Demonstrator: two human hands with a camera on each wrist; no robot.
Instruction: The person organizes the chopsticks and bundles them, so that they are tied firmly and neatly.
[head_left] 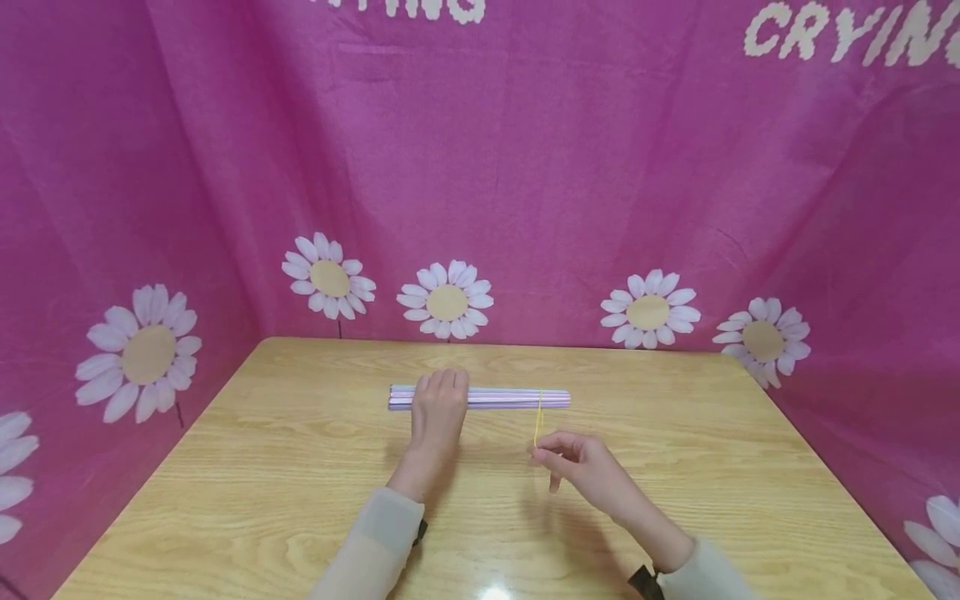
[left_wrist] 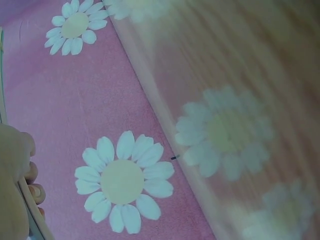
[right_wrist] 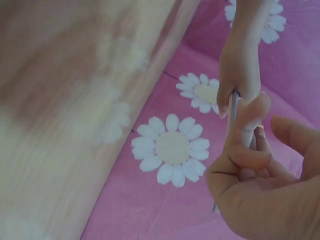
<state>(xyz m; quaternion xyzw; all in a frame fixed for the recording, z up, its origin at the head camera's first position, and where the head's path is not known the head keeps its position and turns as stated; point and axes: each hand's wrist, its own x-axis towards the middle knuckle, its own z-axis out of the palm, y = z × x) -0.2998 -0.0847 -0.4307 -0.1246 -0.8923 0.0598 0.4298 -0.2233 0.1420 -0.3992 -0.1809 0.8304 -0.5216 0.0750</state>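
Pale lilac sticks, a flat bundle of them (head_left: pixel 480 397), lie left-to-right across the middle of the wooden table (head_left: pixel 675 467), long axis running side to side from the wearer's seat. In the head view the left hand (head_left: pixel 437 414) lies palm-down over the bundle's left part, fingers side by side and draped over the far edge, pinning it. The right hand (head_left: pixel 573 462) sits just nearer the wearer than the bundle's right part, thumb and forefinger pinching a thin yellow rubber band (head_left: pixel 537 421) that runs straight up from the fingertips and loops over the sticks near their right end. So the band pulls at right angles to the sticks, toward the body, and the right hand is the one close to that end.

Left wrist view: mostly pink daisy cloth (left_wrist: pixel 122 180) and blurry wood; only curled fingertips (left_wrist: pixel 35 192) at the left edge, too little to read the grip.

Right wrist view: the right hand's fingers (right_wrist: pixel 250 160) are bunched in a pinch, with the left hand beyond on the sticks. The band is too thin to make out.
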